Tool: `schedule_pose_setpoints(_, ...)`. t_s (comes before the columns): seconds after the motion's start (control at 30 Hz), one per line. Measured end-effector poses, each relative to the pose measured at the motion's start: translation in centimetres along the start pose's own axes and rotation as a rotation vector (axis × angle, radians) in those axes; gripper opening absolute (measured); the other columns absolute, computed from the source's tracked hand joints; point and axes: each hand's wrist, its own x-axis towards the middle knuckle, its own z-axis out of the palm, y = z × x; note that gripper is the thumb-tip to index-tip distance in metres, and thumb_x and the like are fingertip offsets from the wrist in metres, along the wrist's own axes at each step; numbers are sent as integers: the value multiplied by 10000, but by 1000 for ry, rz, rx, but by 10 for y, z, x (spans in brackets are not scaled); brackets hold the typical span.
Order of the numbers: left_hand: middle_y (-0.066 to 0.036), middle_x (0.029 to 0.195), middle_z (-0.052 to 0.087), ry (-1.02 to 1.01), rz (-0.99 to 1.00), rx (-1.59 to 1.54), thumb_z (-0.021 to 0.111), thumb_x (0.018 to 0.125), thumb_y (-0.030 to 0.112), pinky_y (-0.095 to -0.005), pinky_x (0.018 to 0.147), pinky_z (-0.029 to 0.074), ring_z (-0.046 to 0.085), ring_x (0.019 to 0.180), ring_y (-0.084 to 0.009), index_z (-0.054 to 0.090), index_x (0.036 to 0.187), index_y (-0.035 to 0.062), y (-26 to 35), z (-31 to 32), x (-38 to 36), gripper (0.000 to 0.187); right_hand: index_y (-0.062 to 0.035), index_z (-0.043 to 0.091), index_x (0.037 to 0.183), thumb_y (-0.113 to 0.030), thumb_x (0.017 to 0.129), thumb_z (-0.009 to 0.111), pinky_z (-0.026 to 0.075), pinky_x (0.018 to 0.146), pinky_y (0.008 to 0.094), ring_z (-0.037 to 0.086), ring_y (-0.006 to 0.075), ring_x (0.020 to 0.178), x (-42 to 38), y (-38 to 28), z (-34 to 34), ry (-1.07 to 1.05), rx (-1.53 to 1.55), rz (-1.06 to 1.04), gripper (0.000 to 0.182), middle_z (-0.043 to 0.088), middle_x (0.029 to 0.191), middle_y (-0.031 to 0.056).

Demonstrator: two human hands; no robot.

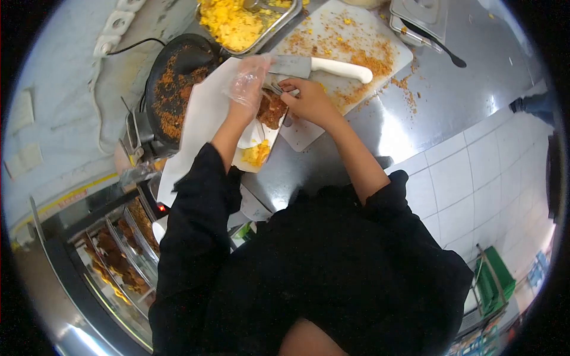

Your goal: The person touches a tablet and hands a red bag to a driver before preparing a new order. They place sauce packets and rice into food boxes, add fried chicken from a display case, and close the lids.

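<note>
My left hand (248, 83), in a clear plastic glove, is over the far end of a takeaway box (257, 161), near the tip of a knife (338, 68). The glove blurs its fingers. My right hand (312, 102) is bent in a pinch at the box's right edge, beside a piece of browned fried meat (271, 110). I cannot tell what sits between its fingertips. Lower in the box lie something white and a yellow egg-like food (256, 153). The white-handled knife rests across a crumb-covered cutting board (380, 50).
A metal tray (280, 24) of chopped yellow food stands at the back. To the left is a dark round pan (159, 113) with brown crumbs. A lidded metal container (423, 21) with a black-handled utensil (436, 44) is back right. A display case (119, 255) stands lower left.
</note>
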Motion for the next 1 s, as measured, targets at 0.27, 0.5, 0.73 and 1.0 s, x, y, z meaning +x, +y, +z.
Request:
schedule_pose_setpoints(0.27,-75,684,570,127,-698,-219,641,834,383,-302,470,510,579,518,-183,623,838,14,-14,-9,-51,369,7,633,1009,-185,873,541,471,767,398,591,357,874,4,5,19,115,-225,-299,252,611,945,197)
schedule_pose_setpoints(0.5,-87,671,535,42,-934,-377,601,852,292,-354,502,558,590,542,-228,580,856,-10,-28,-13,-26,302,-8,656,995,-205,871,569,467,747,379,596,327,830,2,-3,8,-1,-96,-206,249,602,924,188)
schedule_pose_setpoints(0.73,-118,748,549,41,-883,-484,592,857,266,-374,546,565,589,632,-245,575,922,-45,-44,-19,-36,318,-45,716,879,-225,782,678,491,661,346,622,294,698,20,-9,23,33,-160,-61,208,616,805,174)
schedule_pose_setpoints(1.0,-63,798,579,-157,-357,-83,522,923,274,-287,671,493,582,683,-189,590,964,32,36,-35,-68,255,-16,720,807,-136,734,696,490,556,285,622,181,552,23,-33,30,33,-88,126,143,669,648,102)
